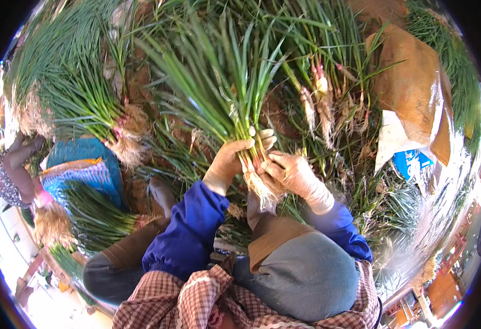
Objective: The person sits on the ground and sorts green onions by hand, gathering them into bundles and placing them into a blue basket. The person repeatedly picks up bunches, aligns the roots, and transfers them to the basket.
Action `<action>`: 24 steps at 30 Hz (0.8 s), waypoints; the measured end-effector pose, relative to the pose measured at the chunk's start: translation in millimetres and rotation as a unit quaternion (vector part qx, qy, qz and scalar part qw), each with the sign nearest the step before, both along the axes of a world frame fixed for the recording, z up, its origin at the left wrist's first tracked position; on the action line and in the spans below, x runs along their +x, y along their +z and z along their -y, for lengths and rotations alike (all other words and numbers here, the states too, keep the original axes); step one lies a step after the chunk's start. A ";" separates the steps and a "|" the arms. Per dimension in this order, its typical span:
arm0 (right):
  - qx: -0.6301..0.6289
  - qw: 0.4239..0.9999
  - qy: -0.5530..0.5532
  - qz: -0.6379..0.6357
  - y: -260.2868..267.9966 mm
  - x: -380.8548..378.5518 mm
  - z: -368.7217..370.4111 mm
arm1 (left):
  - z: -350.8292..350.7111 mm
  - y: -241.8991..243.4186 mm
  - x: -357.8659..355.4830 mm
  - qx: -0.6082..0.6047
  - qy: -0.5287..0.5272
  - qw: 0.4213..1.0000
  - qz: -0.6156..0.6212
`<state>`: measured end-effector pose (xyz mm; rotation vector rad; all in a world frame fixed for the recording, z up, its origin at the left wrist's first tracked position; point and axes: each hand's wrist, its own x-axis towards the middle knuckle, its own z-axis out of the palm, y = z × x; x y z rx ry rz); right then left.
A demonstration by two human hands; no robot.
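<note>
A bunch of green onions (220, 94) stands tilted before me, leaves fanned away and pale roots (259, 189) towards my lap. My left hand (228, 162), in a pale glove, is wrapped around the lower stems. On the right side of the bunch, my gloved right hand (300, 177) pinches a stem just above the roots between thumb and fingers. Loose green onions (320, 88) with reddish bases and dry, dirty roots lie beyond my right hand. To the left rests a tidy pile of green onions (96, 103), its roots (131, 135) turned towards me.
Another bundle (101, 214) lies beside my bent left leg (133, 242). Blue sacking (80, 172) is behind it. Brown sheet material (413, 86) covers the far right, beside crumpled clear plastic (450, 185). At the left edge, a person's arm (20, 164) is visible.
</note>
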<state>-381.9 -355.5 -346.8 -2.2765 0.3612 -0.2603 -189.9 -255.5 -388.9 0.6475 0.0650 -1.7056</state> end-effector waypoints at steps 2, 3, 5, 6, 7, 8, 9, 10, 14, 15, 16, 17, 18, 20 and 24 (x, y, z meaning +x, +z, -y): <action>0.328 0.932 -0.118 -0.104 -0.8 -9.8 -7.8 | -7.7 1.7 -5.3 0.056 0.025 0.997 -0.051; 0.277 0.932 -0.209 -0.109 -4.4 -11.1 -2.1 | -13.1 3.0 -5.9 0.047 0.011 0.997 -0.064; 0.282 0.901 -0.311 -0.111 -9.9 -14.1 18.9 | -22.8 5.8 -7.3 0.025 0.029 0.996 -0.085; 0.318 0.863 -0.370 -0.129 -13.0 -12.5 27.9 | -26.9 7.1 -7.6 0.042 0.048 0.994 -0.084; 0.435 0.806 -0.395 -0.069 -17.7 -7.0 35.3 | -28.8 7.3 -6.9 0.046 0.039 0.996 -0.071; 0.434 0.829 -0.350 -0.051 -21.9 0.3 38.0 | -30.2 7.1 -5.7 0.046 0.032 0.996 -0.072; 0.462 0.832 -0.302 -0.054 -26.9 11.0 36.9 | -30.3 6.4 -5.0 0.034 0.022 0.998 -0.058; 0.479 0.842 -0.245 -0.047 -31.1 21.8 33.7 | -30.3 5.2 -3.5 0.034 0.018 0.998 -0.045; 0.484 0.841 -0.242 -0.032 -35.0 55.5 7.5 | -31.6 0.8 -1.0 0.036 -0.025 0.999 -0.031; 0.454 0.846 -0.273 -0.067 -33.3 59.6 1.3 | -33.9 0.9 -1.1 0.006 -0.007 0.998 -0.066; 0.417 0.847 -0.320 -0.076 -30.5 58.6 -2.4 | -35.3 0.7 -2.5 0.057 -0.015 0.997 -0.046; 0.347 0.886 -0.304 -0.055 -28.1 56.9 -4.8 | -37.8 1.2 -3.4 0.071 -0.012 0.996 -0.047; 0.254 0.904 -0.337 -0.069 -25.9 53.7 -6.9 | -38.7 1.7 -6.1 0.066 -0.018 0.997 -0.042; 0.184 0.926 -0.327 -0.035 -24.9 46.8 -9.1 | -39.9 3.6 -11.5 0.102 -0.036 0.994 -0.009; 0.217 0.924 -0.311 0.042 -31.9 41.1 -18.6 | -38.4 7.6 -19.6 0.169 -0.084 0.980 0.059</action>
